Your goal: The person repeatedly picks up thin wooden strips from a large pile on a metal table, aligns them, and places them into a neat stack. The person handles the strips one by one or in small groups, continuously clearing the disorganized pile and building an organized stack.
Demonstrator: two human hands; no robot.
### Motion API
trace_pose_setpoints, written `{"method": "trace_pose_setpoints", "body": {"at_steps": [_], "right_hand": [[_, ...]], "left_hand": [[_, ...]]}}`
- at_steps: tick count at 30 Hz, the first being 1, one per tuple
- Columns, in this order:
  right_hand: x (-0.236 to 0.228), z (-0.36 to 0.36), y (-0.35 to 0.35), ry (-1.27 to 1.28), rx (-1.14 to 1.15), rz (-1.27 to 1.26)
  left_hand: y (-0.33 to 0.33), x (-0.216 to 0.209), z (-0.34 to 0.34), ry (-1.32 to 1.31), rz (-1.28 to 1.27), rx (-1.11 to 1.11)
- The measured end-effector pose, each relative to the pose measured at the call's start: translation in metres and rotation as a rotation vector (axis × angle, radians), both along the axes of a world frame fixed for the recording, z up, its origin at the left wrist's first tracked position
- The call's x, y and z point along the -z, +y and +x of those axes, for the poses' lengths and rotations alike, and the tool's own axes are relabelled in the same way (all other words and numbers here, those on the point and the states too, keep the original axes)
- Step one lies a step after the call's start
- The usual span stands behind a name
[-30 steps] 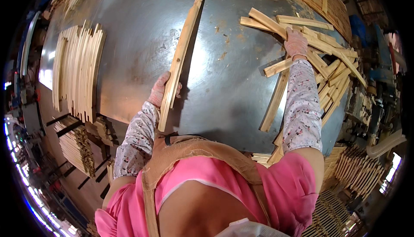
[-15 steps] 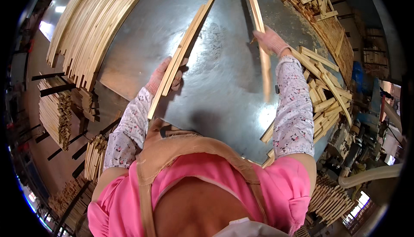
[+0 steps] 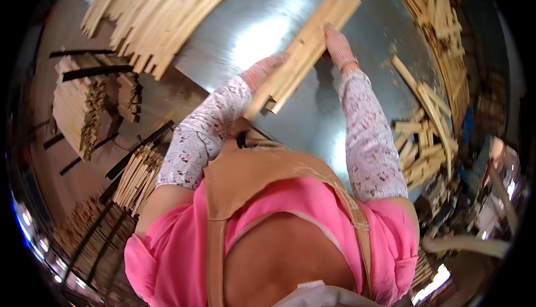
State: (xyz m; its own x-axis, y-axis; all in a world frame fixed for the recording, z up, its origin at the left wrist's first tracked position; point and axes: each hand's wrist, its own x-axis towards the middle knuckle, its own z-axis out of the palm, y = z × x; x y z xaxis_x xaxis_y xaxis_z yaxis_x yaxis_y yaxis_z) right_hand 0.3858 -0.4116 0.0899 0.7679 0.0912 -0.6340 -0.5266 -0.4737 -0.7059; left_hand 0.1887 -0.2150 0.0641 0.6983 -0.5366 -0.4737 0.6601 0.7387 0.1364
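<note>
Several pale wooden strips (image 3: 304, 50) lie side by side in my hands, held at a slant above the grey metal tabletop (image 3: 229, 44). Their ends are staggered at both top and bottom. My left hand (image 3: 265, 71), in a pinkish knit glove, is closed on the left edge near the lower end. On the right edge, nearer the upper end, my right hand (image 3: 339, 47) grips the strips in a matching glove. The fingers beneath the wood are mostly hidden.
At the upper left a wide row of wooden strips (image 3: 173, 5) lies on the table. A loose heap of short offcuts (image 3: 421, 145) sits at the right. More wood is stacked on black-armed racks (image 3: 78, 106) at the left. A pale hose (image 3: 463, 244) runs at the lower right.
My right hand has come left, bringing its strip against those in my left hand. The left hand has moved up and right. The whole view has shifted and turned.
</note>
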Motion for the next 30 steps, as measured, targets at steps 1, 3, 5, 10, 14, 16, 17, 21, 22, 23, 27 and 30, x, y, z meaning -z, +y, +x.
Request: {"method": "trace_pose_setpoints", "body": {"at_steps": [1,3,5,10,14,16,17,21,22,23,27,30], "right_hand": [[-0.005,0.005,0.012,-0.061,-0.11,-0.101],[-0.01,-0.002,0.037,-0.12,-0.187,-0.251],[0.0,-0.003,0.06,-0.185,-0.187,-0.315],[0.035,-0.005,0.104,-0.245,-0.13,-0.329],[0.056,-0.024,0.178,-0.166,-0.248,-0.172],[0.069,-0.036,0.217,-0.272,-0.332,-0.162],[0.062,-0.05,0.247,-0.286,-0.281,-0.14],[0.067,-0.062,0.282,-0.291,-0.142,-0.026],[0.068,-0.062,0.276,-0.26,-0.128,0.093],[0.065,-0.065,0.27,-0.224,-0.122,0.213],[-0.025,-0.09,0.294,0.029,-0.299,-0.084],[0.03,-0.084,0.272,-0.128,-0.311,-0.065]], "left_hand": [[0.011,0.013,-0.001,0.032,0.124,-0.006],[0.037,0.0,-0.004,-0.064,0.299,0.02],[0.058,-0.002,-0.011,-0.202,0.528,0.019],[0.134,-0.074,-0.027,-0.318,1.724,0.396],[0.197,-0.055,-0.049,-0.34,2.193,0.621],[0.214,-0.055,-0.058,-0.439,2.178,0.665],[0.222,-0.048,-0.069,-0.503,2.197,0.656],[0.258,-0.055,-0.09,-0.528,2.227,0.503],[0.269,-0.056,-0.096,-0.491,2.21,0.424],[0.279,-0.044,-0.11,-0.446,2.343,0.15],[0.34,-0.011,-0.129,0.394,2.469,-0.366],[0.371,-0.002,-0.134,0.496,2.287,-0.503]]}}
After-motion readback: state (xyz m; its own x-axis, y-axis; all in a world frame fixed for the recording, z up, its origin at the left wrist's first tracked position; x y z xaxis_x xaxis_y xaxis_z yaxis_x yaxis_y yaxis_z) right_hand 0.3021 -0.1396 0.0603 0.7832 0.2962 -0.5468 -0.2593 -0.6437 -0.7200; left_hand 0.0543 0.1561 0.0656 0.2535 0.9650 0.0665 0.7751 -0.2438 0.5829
